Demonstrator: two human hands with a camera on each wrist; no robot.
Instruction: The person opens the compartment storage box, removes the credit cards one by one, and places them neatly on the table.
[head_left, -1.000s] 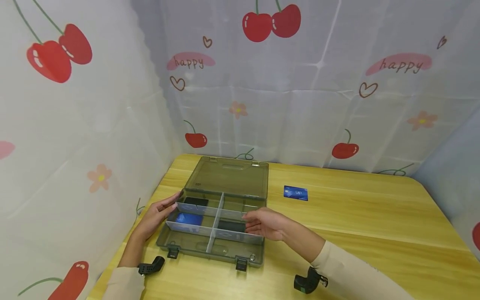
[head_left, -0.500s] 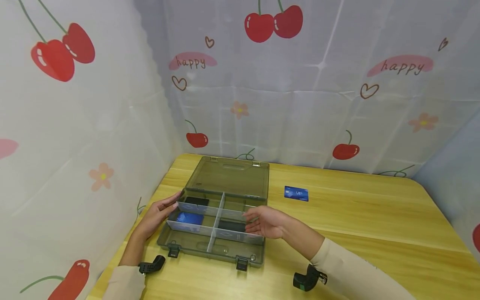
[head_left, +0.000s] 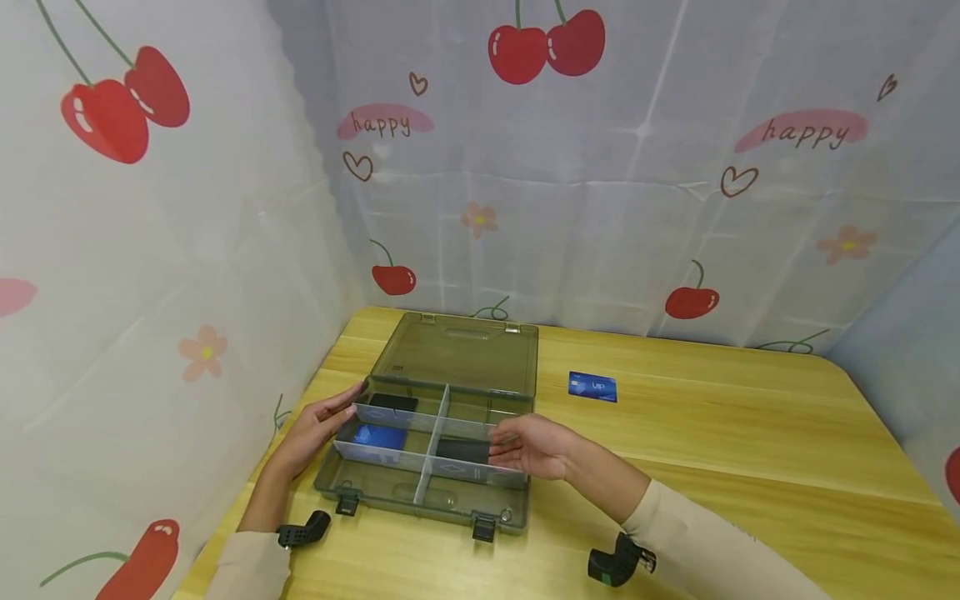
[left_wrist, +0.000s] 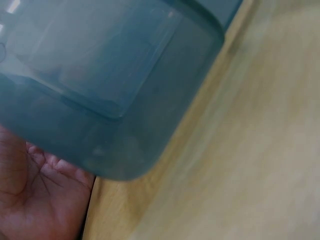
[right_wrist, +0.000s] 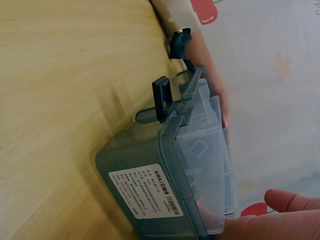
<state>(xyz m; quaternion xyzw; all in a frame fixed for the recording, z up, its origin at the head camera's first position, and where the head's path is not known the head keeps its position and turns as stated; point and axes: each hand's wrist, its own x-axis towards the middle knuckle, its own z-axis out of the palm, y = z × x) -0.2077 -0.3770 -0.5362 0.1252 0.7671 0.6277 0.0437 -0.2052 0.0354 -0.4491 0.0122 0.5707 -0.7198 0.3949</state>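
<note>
The divided storage box [head_left: 442, 513] lies flat on the table [head_left: 750, 433], its long axis running left to right; the open lid [head_left: 457, 350] points away from the person and two black latches [head_left: 483, 529] face the person. The dark card [head_left: 460, 451] is in the box's right middle compartment, its long axis parallel to that of the box. The right hand [head_left: 540, 448] reaches over the box's right end, thumb apart from the fingers and fingertips at the dark card's right end; contact cannot be told. The left hand [head_left: 307, 433] rests at the box's left end, fingers extended and thumb separated; its grip pressure cannot be determined. A blue card [head_left: 378, 437] occupies the box's left middle compartment; a black object [head_left: 393, 402] occupies its left far compartment. A blue VIP card [head_left: 592, 387] lies beyond the box's right end, its long axis roughly left to right.
</note>
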